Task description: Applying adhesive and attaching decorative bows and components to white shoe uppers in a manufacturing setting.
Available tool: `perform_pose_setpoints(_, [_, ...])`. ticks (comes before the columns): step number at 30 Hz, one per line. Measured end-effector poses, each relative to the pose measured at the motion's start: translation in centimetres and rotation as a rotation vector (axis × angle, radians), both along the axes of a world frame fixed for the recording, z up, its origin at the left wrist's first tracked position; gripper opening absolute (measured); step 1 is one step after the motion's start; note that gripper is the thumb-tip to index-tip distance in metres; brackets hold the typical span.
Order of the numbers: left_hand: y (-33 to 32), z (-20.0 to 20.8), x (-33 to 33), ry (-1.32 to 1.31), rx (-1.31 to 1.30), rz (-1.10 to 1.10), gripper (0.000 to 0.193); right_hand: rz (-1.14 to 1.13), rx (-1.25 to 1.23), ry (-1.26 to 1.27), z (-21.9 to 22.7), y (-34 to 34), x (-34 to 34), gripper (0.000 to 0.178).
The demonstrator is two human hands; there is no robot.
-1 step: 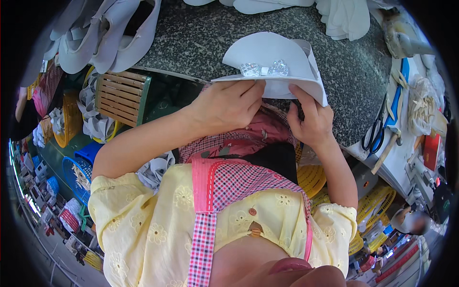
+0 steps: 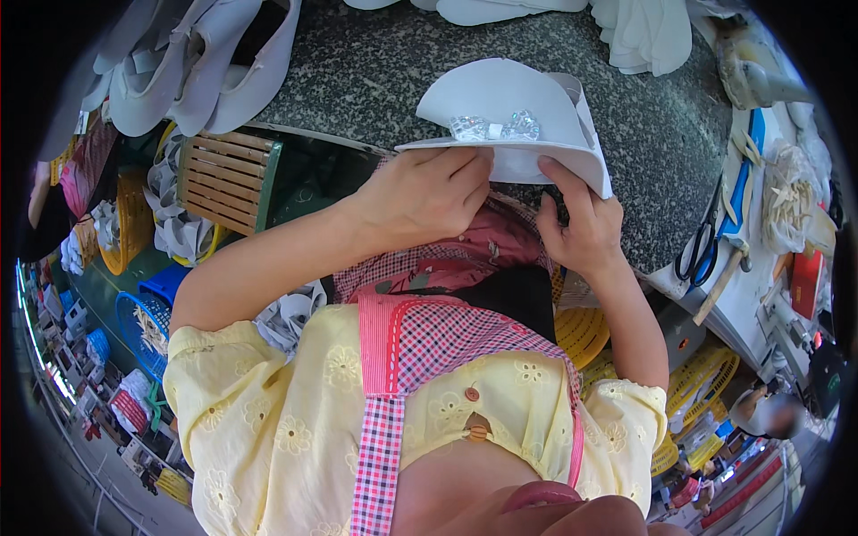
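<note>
A white shoe upper (image 2: 500, 85), curved and folded over, is held up at the near edge of a speckled dark stone table (image 2: 357, 85). A sparkling clear bow (image 2: 494, 127) lies across its front. My left hand (image 2: 429, 189) grips the lower edge of the upper, its fingertips hidden behind the white material. My right hand (image 2: 583, 219) pinches the right end of the same piece, with the index finger inside the curve and the thumb lower down, a little apart from the finger.
More white shoe uppers (image 2: 192, 85) stand at the far left. White insole-shaped pieces (image 2: 648, 36) lie at the far right. Scissors (image 2: 699, 255) and a wooden-handled tool (image 2: 722, 284) rest on the right-hand bench. A slatted wooden stool (image 2: 228, 183) and blue basket (image 2: 134, 317) are at left.
</note>
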State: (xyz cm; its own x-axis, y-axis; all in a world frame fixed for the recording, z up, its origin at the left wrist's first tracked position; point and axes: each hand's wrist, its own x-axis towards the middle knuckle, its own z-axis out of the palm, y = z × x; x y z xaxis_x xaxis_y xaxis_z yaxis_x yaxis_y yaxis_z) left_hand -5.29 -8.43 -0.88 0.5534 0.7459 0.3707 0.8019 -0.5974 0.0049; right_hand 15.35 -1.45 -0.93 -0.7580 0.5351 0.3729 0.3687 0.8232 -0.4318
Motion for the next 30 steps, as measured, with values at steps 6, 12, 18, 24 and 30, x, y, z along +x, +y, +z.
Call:
perform_pose_setpoints(6, [0.2, 0.9, 1.0, 0.056, -0.09, 0.069, 0.033, 0.085, 0.005, 0.017, -0.5, 0.3, 0.2, 0.041])
perform_pose_setpoints(12, [0.8, -0.7, 0.4, 0.077, 0.01, 0.017, 0.038, 0.203, 0.041, -0.072, -0.4, 0.4, 0.6, 0.04])
perform_pose_setpoints(18, [1.5, 0.6, 0.4, 0.224, -0.049, -0.084, 0.041, 0.262, -0.225, -0.057, 0.2, 1.1, 1.8, 0.047])
perform_pose_setpoints(24, [1.3, 1.2, 1.8, 0.293, -0.091, -0.108, 0.023, 0.073, -0.131, 0.061, -0.4, -0.4, 1.2, 0.047])
perform_pose_setpoints(30, [1.6, 2.1, 1.9, 0.308, -0.107, -0.127, 0.016, 0.072, -0.05, -0.016, -0.2, -0.6, 0.4, 0.045])
